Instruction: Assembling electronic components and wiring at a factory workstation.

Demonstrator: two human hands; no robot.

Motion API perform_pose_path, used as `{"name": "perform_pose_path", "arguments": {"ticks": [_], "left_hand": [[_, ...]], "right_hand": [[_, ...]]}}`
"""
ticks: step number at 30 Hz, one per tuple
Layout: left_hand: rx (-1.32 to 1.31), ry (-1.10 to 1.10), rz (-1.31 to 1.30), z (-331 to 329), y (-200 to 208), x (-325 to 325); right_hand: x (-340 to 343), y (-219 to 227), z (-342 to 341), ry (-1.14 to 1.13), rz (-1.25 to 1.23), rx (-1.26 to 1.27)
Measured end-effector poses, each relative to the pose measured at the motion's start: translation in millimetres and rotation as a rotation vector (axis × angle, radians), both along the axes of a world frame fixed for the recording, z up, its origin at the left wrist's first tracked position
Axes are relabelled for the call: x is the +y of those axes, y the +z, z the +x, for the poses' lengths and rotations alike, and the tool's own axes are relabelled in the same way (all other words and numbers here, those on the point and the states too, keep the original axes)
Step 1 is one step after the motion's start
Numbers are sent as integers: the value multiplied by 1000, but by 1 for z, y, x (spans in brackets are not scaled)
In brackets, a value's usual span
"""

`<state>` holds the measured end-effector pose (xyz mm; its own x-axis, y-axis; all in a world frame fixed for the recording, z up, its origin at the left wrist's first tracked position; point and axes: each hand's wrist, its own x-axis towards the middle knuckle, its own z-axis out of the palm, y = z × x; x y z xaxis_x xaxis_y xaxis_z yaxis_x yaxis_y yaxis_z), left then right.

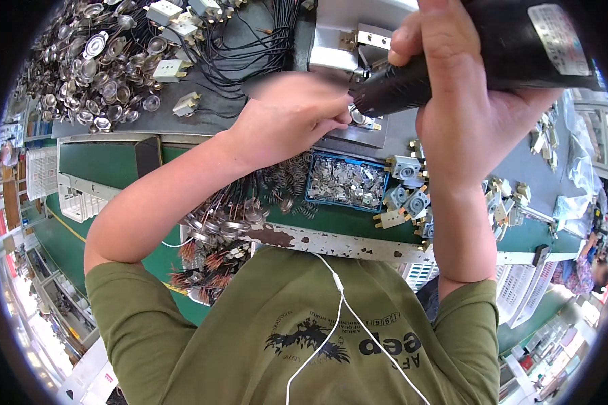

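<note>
My right hand (452, 88) wraps round a black electric screwdriver (510, 44), which points left and slightly down. Its nose ends close to my left fingertips. My left hand (294, 115) is closed in a pinch beside that nose; what it grips, if anything, is hidden. Under the fingertips, a small round metal piece (360, 119) partly shows above a metal plate (361, 137). A silver metal fixture (334, 54) stands just beyond both hands.
Shiny round metal parts (91, 74) heap at the far left, next to white connector blocks (171, 70) and black wires (273, 40). A blue tray (344, 206) holds small metal clips. Grey switch-like parts (405, 169) lie right of it. The table's chipped edge (344, 245) runs before my chest.
</note>
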<state>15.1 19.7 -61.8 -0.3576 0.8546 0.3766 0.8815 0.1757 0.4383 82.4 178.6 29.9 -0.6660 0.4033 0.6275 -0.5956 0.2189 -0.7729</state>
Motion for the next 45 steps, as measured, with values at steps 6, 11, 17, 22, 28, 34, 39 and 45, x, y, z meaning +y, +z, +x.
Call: {"name": "perform_pose_path", "arguments": {"ticks": [6,11,17,22,28,34,39,45], "left_hand": [[31,-8,5,2,4,1],[68,-18,45,3,2,1],[-201,172,-67,8,10,4],[-166,110,-536,-4,35,10],[-149,85,-372,-3,20,6],[-94,59,-344,-5,12,9],[-150,48,-386,-2,21,6],[-127,49,-286,-3,10,6]], "right_hand": [[1,1,-1,0,36,-132],[-22,-5,-11,48,-123,22],[-3,2,-31,189,-110,-242],[-13,12,-12,217,-58,-203],[-25,9,0,37,153,-200],[-2,-14,-21,162,224,-4],[-24,6,0,141,179,-211],[-13,-9,-20,153,223,-62]]}}
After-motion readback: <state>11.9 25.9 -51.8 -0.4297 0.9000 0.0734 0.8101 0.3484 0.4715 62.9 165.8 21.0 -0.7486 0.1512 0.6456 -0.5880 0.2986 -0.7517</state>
